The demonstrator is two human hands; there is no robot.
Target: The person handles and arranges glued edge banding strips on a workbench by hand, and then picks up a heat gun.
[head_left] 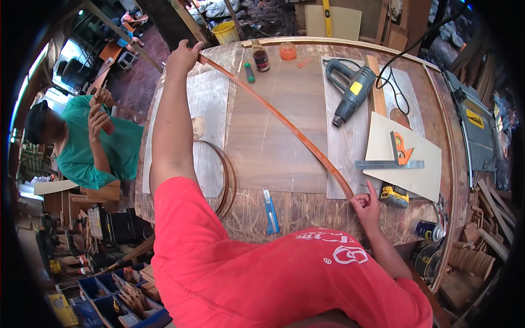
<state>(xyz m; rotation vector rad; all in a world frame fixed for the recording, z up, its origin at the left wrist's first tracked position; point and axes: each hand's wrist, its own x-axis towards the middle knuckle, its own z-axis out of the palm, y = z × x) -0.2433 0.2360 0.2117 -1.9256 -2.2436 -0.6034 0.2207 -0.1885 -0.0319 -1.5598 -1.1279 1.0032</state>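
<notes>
the left hand (pixel 187 54) pinches the far end of a long, thin, orange-brown strip (pixel 283 121), and the right hand (pixel 367 209) pinches its near end, forefinger raised; the strip runs diagonally over a brown wooden workbench (pixel 306 210), left of a grey heat gun (pixel 348 98).

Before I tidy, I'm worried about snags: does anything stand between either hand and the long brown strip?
Nothing visible: the left hand and right hand touch opposite ends of the brown strip; the heat gun lies apart to its right.
</notes>
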